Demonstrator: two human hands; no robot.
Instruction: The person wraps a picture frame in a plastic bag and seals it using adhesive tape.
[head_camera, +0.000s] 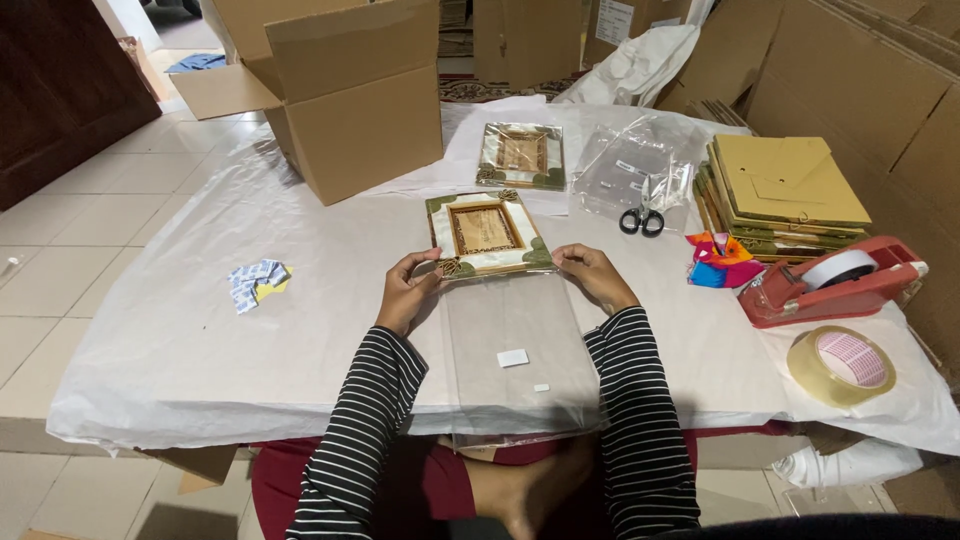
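Pinching frame (487, 234) near corners: left hand (407, 288), right hand (592, 274) | clear sleeve (515, 350) overhangs table (180, 350) edge

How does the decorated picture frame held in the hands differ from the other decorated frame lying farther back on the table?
The near cream and green picture frame is gripped at its lower corners by the left hand and the right hand; the far cream and green picture frame lies untouched. The near one stands at the mouth of a clear plastic sleeve; the far one lies flat on white paper. Both share brown centres and green corners.
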